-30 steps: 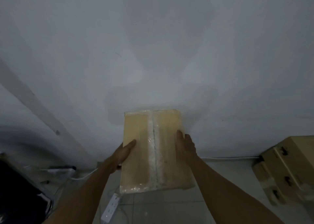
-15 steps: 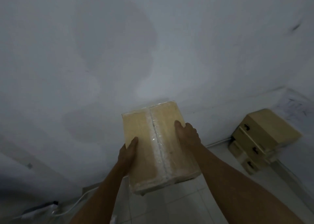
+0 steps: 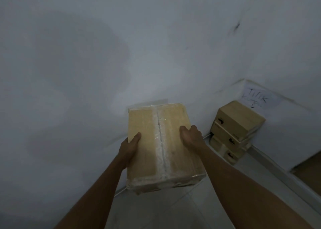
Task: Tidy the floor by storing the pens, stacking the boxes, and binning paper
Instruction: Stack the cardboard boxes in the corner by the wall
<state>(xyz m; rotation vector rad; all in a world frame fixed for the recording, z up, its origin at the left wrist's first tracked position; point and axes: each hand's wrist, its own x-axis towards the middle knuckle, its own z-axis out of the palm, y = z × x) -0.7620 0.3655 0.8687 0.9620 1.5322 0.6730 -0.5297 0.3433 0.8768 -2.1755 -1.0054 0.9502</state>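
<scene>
A tan cardboard box (image 3: 147,147), wrapped in clear plastic with a tape seam down its middle, is held up in the air in front of me. My left hand (image 3: 129,148) grips its left edge, thumb on top. My right hand (image 3: 191,137) grips its right edge, fingers curled over the top. To the right, a stack of three similar tan boxes (image 3: 234,129) stands on the floor in the corner of the room. No pens or loose paper are in view.
A white wall (image 3: 121,55) fills most of the view. A second wall at the right carries a paper sign with handwriting (image 3: 256,99). Pale floor tiles (image 3: 165,211) lie below the box. A cable runs along the wall's base.
The view has swung right with the held box: the power strip and dark object at the left have left the frame, and the stacked boxes in the corner now lie closer to the held box.
</scene>
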